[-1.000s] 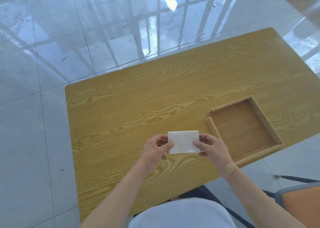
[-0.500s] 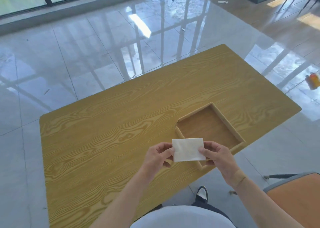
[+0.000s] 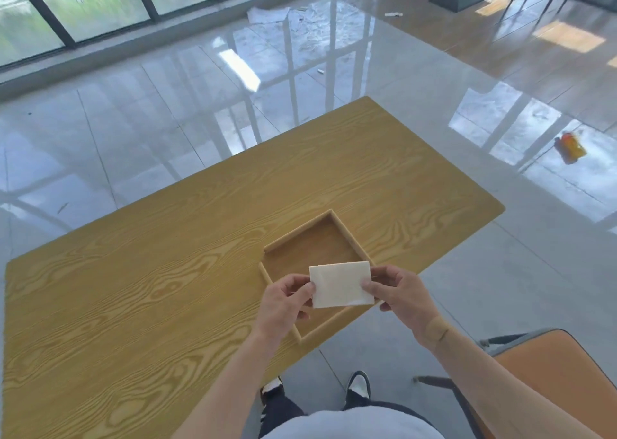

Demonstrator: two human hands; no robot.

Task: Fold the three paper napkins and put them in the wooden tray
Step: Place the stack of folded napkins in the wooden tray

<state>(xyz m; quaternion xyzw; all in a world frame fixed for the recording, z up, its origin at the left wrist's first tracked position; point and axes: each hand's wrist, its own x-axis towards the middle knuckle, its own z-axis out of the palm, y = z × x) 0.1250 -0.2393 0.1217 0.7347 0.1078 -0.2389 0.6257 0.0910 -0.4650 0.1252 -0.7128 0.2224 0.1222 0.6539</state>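
Both hands — left hand (image 3: 283, 300), right hand (image 3: 399, 293) — are pinching the folded napkin (image 3: 340, 283), now hovering over the wooden tray (image 3: 350, 235) rather than the desk (image 3: 167, 271) — placement looks imminent.

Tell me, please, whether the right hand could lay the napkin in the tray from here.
Probably yes: the right hand already holds the napkin over the tray, whose visible floor is bare.
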